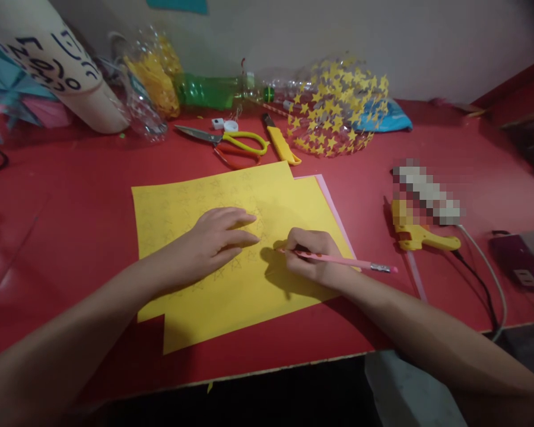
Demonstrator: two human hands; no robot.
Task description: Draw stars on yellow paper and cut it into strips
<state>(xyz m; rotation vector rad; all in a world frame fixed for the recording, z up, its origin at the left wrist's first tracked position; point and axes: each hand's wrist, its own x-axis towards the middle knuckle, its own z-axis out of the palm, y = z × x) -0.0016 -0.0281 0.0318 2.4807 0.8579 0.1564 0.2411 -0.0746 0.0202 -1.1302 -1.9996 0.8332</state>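
Yellow paper (231,308) lies on the red table, its left and middle parts covered with rows of small pencil-drawn stars. My left hand (225,237) rests flat on the sheet with its fingers spread, over some of the stars. A pink pencil (342,259) with a pink eraser end is gripped in my right hand (309,255). Its tip is at the paper just right of the drawn stars, and its eraser end points right. Under the yellow paper, a pink sheet (333,204) shows along the right edge.
Behind the paper lie scissors (244,142), a yellow box cutter (282,142) and a clear dome with yellow stars (333,112). A green bottle (209,92) lies farther back. At right are a yellow glue gun (422,237), a power strip (427,193) and cords. A white roll (80,77) leans at left.
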